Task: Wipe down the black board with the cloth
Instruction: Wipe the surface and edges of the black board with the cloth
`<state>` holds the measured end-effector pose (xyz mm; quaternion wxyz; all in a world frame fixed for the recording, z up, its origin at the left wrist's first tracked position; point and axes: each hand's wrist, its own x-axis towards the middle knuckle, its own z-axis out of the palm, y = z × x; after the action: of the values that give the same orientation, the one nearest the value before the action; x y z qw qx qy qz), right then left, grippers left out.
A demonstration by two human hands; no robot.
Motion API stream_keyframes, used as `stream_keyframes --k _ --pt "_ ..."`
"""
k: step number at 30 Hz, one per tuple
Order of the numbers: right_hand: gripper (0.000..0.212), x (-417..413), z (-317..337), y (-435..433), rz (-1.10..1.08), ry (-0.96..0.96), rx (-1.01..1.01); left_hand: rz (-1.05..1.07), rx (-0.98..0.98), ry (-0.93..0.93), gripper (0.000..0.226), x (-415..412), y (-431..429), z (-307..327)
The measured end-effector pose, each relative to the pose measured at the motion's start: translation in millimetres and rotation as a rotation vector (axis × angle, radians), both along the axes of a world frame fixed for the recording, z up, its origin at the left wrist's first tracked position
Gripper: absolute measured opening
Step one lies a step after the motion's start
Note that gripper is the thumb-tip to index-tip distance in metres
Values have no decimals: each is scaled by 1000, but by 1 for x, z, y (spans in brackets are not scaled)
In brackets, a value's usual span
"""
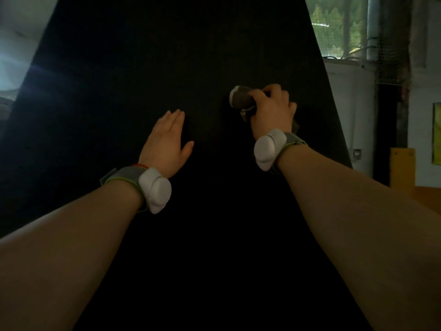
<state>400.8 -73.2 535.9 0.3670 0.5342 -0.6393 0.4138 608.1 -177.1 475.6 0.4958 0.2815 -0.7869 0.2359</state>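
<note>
Your right hand [270, 111] has its fingers curled around a bunched grey-brown cloth [239, 99] with a pale edge, holding it against the black board [181, 56] toward the board's right edge. Your left hand [167, 139] lies flat on the matte, dark board near its middle, fingers straight and together.

Dim, underexposed; window [338, 27] backlight, wide-angle warp.

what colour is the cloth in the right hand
The cloth is dull grey-brown with a pale edge, seen in the head view.
</note>
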Motion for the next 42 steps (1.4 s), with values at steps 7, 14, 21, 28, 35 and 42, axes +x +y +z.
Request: stream_keyframes --k 7,14,21,28,35,42 --pt "36 -4 -7 -23 71 27 158 11 6 -13 70 5 -18 -2" --pt "24 4 -50 -19 170 308 372 40 -7 6 69 -3 -24 -16" --pt "24 7 -96 -5 189 416 509 57 13 42 67 -11 -15 -34" --pt "28 4 -103 -2 216 422 502 196 68 -113 85 -4 -29 -40" --pt "42 14 -36 -23 118 234 124 172 19 -130 88 -2 -41 -42" --pt "30 19 -61 -37 137 326 251 186 -36 -126 88 -2 -49 -45"
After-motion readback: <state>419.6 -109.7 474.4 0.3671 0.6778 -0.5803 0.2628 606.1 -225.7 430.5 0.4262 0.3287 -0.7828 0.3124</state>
